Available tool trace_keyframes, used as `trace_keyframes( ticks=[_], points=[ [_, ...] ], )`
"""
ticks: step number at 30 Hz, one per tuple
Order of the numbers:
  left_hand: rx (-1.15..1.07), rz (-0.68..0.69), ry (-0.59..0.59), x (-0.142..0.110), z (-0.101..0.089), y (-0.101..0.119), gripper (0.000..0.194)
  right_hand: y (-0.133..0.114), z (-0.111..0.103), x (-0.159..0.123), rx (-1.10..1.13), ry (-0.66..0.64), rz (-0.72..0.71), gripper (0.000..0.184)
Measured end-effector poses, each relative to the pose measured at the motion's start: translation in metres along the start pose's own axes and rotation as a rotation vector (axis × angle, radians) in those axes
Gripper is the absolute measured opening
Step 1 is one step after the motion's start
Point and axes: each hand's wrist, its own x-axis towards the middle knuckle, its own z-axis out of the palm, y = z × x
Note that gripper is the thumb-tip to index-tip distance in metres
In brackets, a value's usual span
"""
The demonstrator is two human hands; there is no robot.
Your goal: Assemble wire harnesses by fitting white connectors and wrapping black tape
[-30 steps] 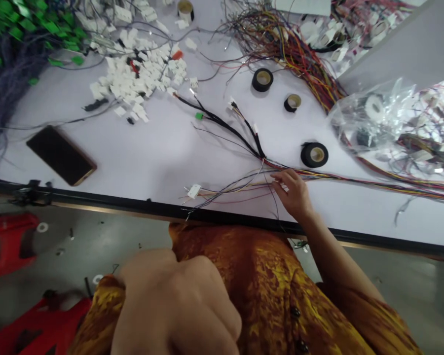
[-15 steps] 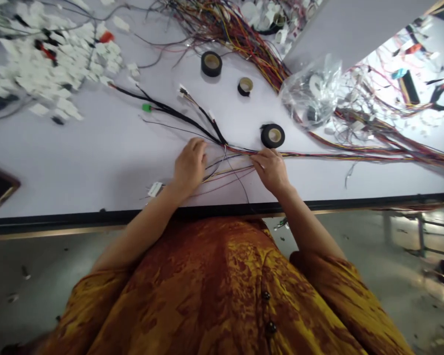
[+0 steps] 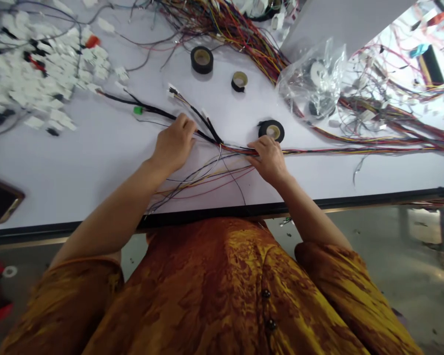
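Observation:
A wire harness (image 3: 203, 134) lies across the white table, with black-wrapped branches to the left and bare coloured wires to the right. My left hand (image 3: 176, 140) is closed at the black-wrapped branch, its fingertips pinched on it. My right hand (image 3: 268, 155) pinches the coloured wire bundle just below a roll of black tape (image 3: 271, 131). Between the hands, loose coloured wires (image 3: 203, 178) fan out toward the table's front edge. A green connector (image 3: 138, 110) and a small white connector (image 3: 172, 90) sit on the harness's branch ends.
Two more tape rolls, a larger one (image 3: 202, 59) and a nearly used one (image 3: 239, 81), lie farther back. White connectors (image 3: 40, 64) are heaped at the left, near a phone (image 3: 2, 199). A thick wire bundle (image 3: 240, 34) and a clear plastic bag (image 3: 311, 84) lie at the back right.
My left hand has moved left and up from beside the harness junction onto the black-wrapped branch. My right hand stays at the wire bundle. The view has shifted slightly.

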Motion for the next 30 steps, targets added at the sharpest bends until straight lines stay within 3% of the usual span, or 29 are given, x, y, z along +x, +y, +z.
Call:
trace_keyframes(
  ticks=[4,12,25,30],
  points=[
    [0.041,0.052,-0.045,0.003,0.0,-0.004,0.022,0.0,0.001,0.009,0.035,-0.028,-0.01,0.017],
    [0.029,0.021,-0.101,0.007,0.005,-0.005,0.024,0.002,-0.015,0.017,0.205,0.006,0.032,0.012],
    [-0.066,0.192,-0.226,-0.026,0.009,-0.021,0.026,0.006,-0.015,0.03,0.237,-0.04,0.033,0.013],
    [-0.109,0.173,-0.17,-0.025,0.006,-0.022,0.025,0.007,-0.016,0.031,0.21,-0.08,0.042,0.017]
  ],
)
